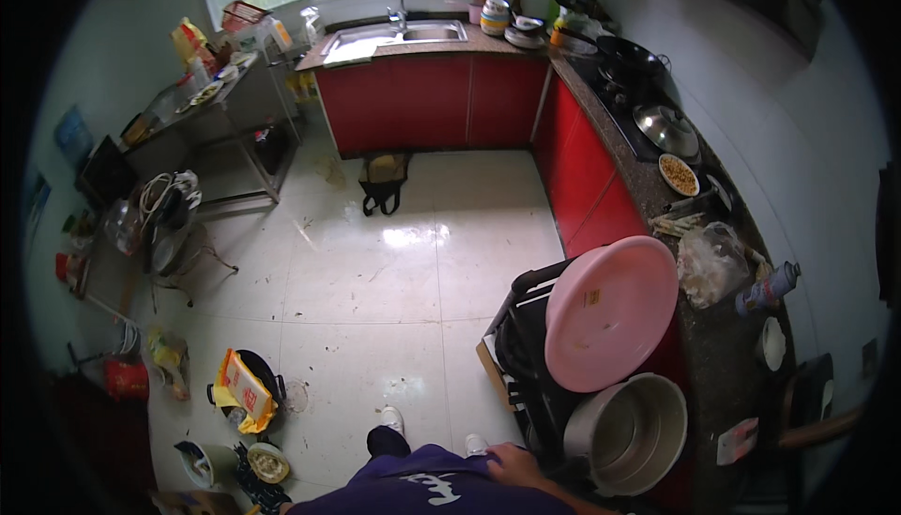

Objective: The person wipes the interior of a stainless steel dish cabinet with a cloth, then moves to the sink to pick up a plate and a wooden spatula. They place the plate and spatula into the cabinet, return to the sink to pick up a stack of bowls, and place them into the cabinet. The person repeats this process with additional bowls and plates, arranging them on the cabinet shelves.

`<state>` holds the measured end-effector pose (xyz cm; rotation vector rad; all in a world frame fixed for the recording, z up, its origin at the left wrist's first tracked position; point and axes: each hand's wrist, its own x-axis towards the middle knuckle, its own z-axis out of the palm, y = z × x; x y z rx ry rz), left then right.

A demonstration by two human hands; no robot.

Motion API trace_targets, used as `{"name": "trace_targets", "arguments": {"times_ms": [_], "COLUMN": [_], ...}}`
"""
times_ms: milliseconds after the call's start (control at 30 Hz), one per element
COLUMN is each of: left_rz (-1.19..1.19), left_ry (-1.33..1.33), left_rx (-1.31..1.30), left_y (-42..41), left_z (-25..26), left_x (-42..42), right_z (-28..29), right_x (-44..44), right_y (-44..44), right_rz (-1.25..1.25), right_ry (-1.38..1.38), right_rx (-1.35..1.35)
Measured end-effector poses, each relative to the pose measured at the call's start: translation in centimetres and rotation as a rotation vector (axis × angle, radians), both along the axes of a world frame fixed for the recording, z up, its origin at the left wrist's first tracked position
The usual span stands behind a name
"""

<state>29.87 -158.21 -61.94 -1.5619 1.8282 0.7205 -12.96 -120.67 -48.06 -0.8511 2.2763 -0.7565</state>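
My right hand [512,464] is low in the view, in front of the hem of my purple shirt [429,483]. Its fingers are loosely bent and nothing shows in them. My left hand is out of view. To the right of my right hand stands a large metal pot [626,437], tilted so that its bare inside shows. Behind it a big pink plastic basin [612,314] leans on a black cart [524,346]. My white shoes [392,419] stand on the pale tiled floor [359,275].
A granite counter [725,360] runs along the right, with a plastic bag [712,261], a bowl of nuts or beans [679,175], a lid [665,129] and a wok [630,57]. Ahead is a steel sink [429,32]. A black pan [260,370] and a bucket [208,464] stand on the floor left.
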Motion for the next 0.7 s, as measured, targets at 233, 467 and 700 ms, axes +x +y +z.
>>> {"name": "trace_targets", "arguments": {"times_ms": [233, 467, 700], "left_rz": [-0.484, -0.153, 0.049], "left_ry": [0.545, 1.045, 0.546], "left_rx": [-0.251, -0.055, 0.186], "left_y": [-24.1, -28.0, -35.8], "left_z": [-7.4, 7.2, 6.3], "left_x": [-20.2, -57.7, -51.8], "right_z": [3.5, 4.6, 2.3], "right_x": [-2.2, -8.8, -25.1], "right_y": [-6.3, -13.2, -28.2], "right_rz": [-0.550, -0.818, -0.783], "right_ry": [-0.026, -0.149, -0.486], "right_rx": [-0.092, -0.107, -0.383]}}
